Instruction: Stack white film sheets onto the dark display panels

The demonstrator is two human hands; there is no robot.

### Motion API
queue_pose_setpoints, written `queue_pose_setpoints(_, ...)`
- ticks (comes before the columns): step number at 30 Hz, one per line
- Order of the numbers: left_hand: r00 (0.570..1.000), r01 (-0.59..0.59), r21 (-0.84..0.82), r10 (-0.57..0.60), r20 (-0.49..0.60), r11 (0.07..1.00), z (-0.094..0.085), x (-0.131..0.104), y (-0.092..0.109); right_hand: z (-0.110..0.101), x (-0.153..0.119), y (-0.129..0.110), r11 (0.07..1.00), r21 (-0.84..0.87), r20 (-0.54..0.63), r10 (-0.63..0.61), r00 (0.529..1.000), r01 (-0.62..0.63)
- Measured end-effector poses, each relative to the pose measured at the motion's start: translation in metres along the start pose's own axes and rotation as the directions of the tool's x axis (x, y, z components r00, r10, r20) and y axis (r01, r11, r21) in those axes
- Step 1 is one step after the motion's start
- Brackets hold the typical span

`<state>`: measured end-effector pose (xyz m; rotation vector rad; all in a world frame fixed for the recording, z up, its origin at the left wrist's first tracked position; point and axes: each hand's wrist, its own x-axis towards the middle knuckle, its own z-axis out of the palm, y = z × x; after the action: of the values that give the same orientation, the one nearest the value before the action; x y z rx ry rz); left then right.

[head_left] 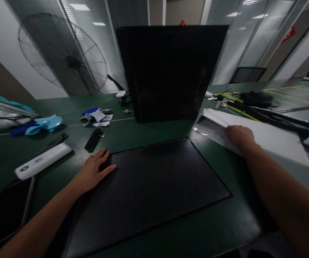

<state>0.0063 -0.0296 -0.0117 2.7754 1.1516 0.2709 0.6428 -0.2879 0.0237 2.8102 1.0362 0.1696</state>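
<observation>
A black rectangular panel (154,186), like a flat screen, lies on the green tabletop in front of me. My left hand (96,170) rests at its upper left corner, fingers stretched out and holding nothing. Off to the right, my right hand (241,138) is closed on the near edge of a white sheet (272,138), which is tilted up from the table. Beneath that sheet a greyish, shiny sheet (216,134) shows in part. The fingertips of my right hand are partly hidden. Behind the panel stands a large dark monitor-like screen (173,71).
On the left are a white elongated device (43,160), a phone-like dark slab (9,208), a small black block (93,139) and a light-blue object (47,123). Paper scraps (99,116) lie near the screen. Black strips (280,116) are at the right. A large fan (71,61) stands behind.
</observation>
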Motion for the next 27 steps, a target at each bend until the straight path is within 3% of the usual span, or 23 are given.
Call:
queue_pose_setpoints(6,1.000,0.003,0.001,-0.003,0.016,1.000,-0.001,0.000,0.001,-0.024,-0.010,0.009,0.990,0.003,-0.067,0.141,0.988,-0.141)
queue_pose_setpoints(10,1.000,0.004,-0.006,-0.004,0.019,1.000,-0.002,0.000,0.003,-0.039,-0.023,0.018,0.989,0.023,-0.083,0.147,0.986,-0.145)
queue_pose_setpoints(19,0.999,0.023,-0.025,-0.022,0.028,0.999,-0.002,0.000,0.004,-0.047,-0.031,0.026,0.980,0.078,-0.165,0.195,0.967,-0.185)
queue_pose_setpoints(27,1.000,0.000,-0.031,0.001,0.008,1.000,-0.004,0.001,0.004,-0.050,-0.038,0.016,0.994,0.085,-0.075,0.072,0.995,-0.065)
